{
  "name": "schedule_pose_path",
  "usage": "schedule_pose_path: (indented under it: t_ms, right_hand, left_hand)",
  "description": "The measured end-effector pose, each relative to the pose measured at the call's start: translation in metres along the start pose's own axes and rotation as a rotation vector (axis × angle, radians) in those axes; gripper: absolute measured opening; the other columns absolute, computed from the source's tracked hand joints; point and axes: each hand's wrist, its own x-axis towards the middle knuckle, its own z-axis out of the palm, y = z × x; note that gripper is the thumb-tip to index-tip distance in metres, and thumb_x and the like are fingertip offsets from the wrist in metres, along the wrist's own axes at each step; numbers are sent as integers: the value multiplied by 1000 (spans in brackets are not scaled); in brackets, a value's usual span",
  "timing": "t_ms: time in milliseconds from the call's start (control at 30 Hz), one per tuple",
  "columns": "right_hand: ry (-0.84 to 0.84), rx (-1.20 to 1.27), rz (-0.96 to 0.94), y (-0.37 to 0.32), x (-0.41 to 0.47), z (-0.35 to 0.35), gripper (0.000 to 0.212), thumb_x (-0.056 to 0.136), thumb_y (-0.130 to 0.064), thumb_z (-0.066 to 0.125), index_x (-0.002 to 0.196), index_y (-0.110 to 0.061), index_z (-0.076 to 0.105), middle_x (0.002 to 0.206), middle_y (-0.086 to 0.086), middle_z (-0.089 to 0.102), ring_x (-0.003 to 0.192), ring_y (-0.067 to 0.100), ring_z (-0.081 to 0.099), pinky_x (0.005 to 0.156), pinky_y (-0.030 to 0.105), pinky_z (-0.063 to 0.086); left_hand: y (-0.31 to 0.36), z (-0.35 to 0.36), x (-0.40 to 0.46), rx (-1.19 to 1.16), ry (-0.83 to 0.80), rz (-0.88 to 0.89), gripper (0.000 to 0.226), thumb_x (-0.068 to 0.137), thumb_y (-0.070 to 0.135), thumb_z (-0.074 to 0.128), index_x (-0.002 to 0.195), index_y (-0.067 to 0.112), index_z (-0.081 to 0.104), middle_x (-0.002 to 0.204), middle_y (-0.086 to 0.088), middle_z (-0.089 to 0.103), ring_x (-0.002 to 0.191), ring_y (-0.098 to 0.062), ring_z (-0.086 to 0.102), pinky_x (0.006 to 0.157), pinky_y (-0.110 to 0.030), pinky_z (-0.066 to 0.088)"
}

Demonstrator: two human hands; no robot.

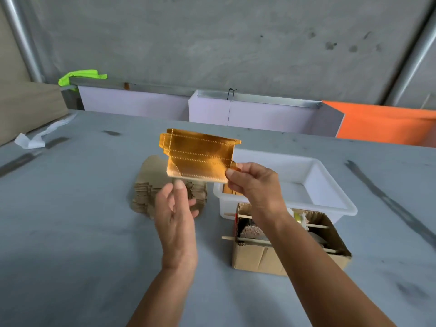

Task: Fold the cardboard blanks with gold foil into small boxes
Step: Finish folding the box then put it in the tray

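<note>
At the far left of the frame a crumpled white strip [35, 138] lies on the grey desk [70, 220], and a bright green scrap [80, 76] sits on the metal rail in the upper left. Left of centre, a stack of brown blanks [144, 197] rests on the desk. The left hand [175, 215] hovers in front of that stack with its fingers relaxed and spread, grasping nothing; its thumb tip is just under the lower edge of the gold blank [198, 156]. That blank is held in the air at the centre of the frame, foil side up, with dotted fold lines across it. The right hand [252, 182] pinches its lower right corner between thumb and fingers. Behind this hand stands a white tray [330, 185], which seems to hold something gold at its near left corner, though the hand hides most of it. In front of the tray sits an open brown carton [259, 258] with wooden sticks [252, 240] across it. An orange sheet [387, 123] leans at the upper right.
</note>
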Motion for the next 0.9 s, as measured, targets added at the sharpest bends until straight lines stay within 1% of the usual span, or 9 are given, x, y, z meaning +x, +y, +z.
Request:
schedule_pose_path:
  t_ms: [100, 167, 233, 267, 433, 600, 700, 800, 900]
  right_hand:
    - [25, -39, 28, -4, -31, -23, 12, 79, 0, 71, 73, -9, 67, 61, -1, 64, 60, 11, 58, 63, 21, 53]
    - [30, -62, 54, -6, -52, -39, 7, 79, 0, 71, 76, -5, 67, 63, 5, 65, 58, 14, 58, 57, 19, 52]
    - [24, -68, 77, -8, -71, -54, 5, 77, 0, 72, 76, -3, 68, 63, 9, 65, 56, 15, 58, 55, 19, 51]
    - [23, -59, 89, -9, -79, -61, 5, 76, 0, 72, 76, -3, 68, 61, 8, 64, 54, 13, 58, 54, 19, 50]
    - [50, 5, 197, -11, -113, -91, 20, 63, -19, 74, 77, -5, 68, 61, 6, 64, 58, 15, 65, 53, 20, 52]
    - [19, 23, 230, -7, -136, -109, 14, 64, -25, 72, 70, -13, 73, 65, 8, 68, 60, 17, 67, 51, 20, 50]
    - [31, 13, 258, 0, -145, -118, 20, 63, -26, 72, 74, -10, 74, 72, 10, 70, 61, 15, 65, 52, 20, 49]
    - [40, 26, 294, 4, -150, -126, 15, 64, -19, 72, 73, -8, 74, 71, 12, 68, 57, 15, 62, 48, 21, 47]
    - [82, 31, 316, 7, -153, -131, 14, 66, -17, 69, 75, -7, 73, 71, 14, 69, 56, 17, 63, 45, 21, 46]
  left_hand:
    - [23, -2, -6, -198, -101, -94, 47, 80, 69, 47, 98, 27, 62, 102, -1, 70, 84, -15, 68, 60, -27, 54]
    - [30, -4, -16, -176, -151, -73, 31, 85, 55, 53, 86, 27, 67, 88, 5, 73, 80, -11, 68, 65, -31, 56]
    - [32, -6, -27, -111, -155, -48, 11, 88, 21, 65, 77, 20, 66, 72, 8, 71, 68, -6, 65, 67, -31, 52]
    - [32, -6, -32, -103, -159, -65, 13, 84, 9, 67, 74, 17, 65, 67, 8, 70, 62, -4, 63, 66, -29, 49]
    - [20, -12, -55, -56, -259, -224, 27, 80, 3, 68, 56, 17, 66, 59, 5, 66, 61, -12, 58, 64, -31, 46]
    - [9, -11, -77, 13, -287, -274, 9, 78, 10, 71, 72, 15, 68, 65, 2, 69, 65, -16, 59, 64, -33, 43]
    - [3, -12, -89, 56, -326, -282, 11, 77, 10, 72, 70, 13, 64, 59, 3, 66, 57, -11, 56, 65, -32, 42]
    - [2, -14, -96, 95, -405, -316, 10, 78, 7, 70, 71, 11, 65, 63, 0, 69, 57, -12, 60, 64, -34, 48]
    - [5, -16, -98, 110, -516, -358, 11, 81, 0, 65, 81, 10, 69, 70, -2, 73, 60, -11, 66, 54, -28, 55]
